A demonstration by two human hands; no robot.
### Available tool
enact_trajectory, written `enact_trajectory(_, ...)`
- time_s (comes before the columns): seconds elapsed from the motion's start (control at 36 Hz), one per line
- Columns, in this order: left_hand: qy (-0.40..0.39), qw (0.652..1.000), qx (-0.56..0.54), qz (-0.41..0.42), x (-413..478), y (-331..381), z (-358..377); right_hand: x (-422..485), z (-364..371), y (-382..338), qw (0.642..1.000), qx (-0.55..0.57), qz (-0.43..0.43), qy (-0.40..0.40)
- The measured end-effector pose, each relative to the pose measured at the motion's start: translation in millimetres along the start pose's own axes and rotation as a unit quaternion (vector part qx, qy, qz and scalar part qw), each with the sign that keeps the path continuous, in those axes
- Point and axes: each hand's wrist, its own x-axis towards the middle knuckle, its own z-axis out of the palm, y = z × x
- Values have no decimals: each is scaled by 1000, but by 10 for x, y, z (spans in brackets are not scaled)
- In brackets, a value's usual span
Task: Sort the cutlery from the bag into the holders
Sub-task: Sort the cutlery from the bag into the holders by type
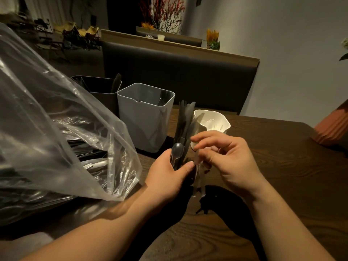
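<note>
1. Currently: black cutlery bundle upright in L hand, fingers + thumb curled round handles; spoon bowl at front.
2. R hand pinches clear pcs, touching bundle's right side, above table.
3. Bag on table to the left, more cutlery inside.
4. Behind hands: white holder nearest; grey holder left of it; dark holder back-left, w/ black piece sticking up.

Restaurant: booth seat, wooden table, cutlery holders.
</note>
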Motion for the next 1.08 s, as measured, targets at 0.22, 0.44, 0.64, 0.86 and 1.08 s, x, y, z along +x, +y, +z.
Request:
enact_trajectory(0.22,28,998,53,-9,-28,7,23,-8,200,20,986,-168,-2,-23)
enact_trajectory(0.44,34,999,21,-20,-86,65,18,-44,323,-10,997,-50,51,20)
enact_trajectory(0.64,-45,992,-118,-19,-101,149,-47,-12,220,-18,988,39,107,104)
enact_trajectory(0.86,-28,988,-140,-52,-56,49,-79,58,-117,-49,939,215,189,193)
enact_trajectory(1.08,50,994,-97,-28,-93,66,-30,50,-99,77,973,-16,145,180)
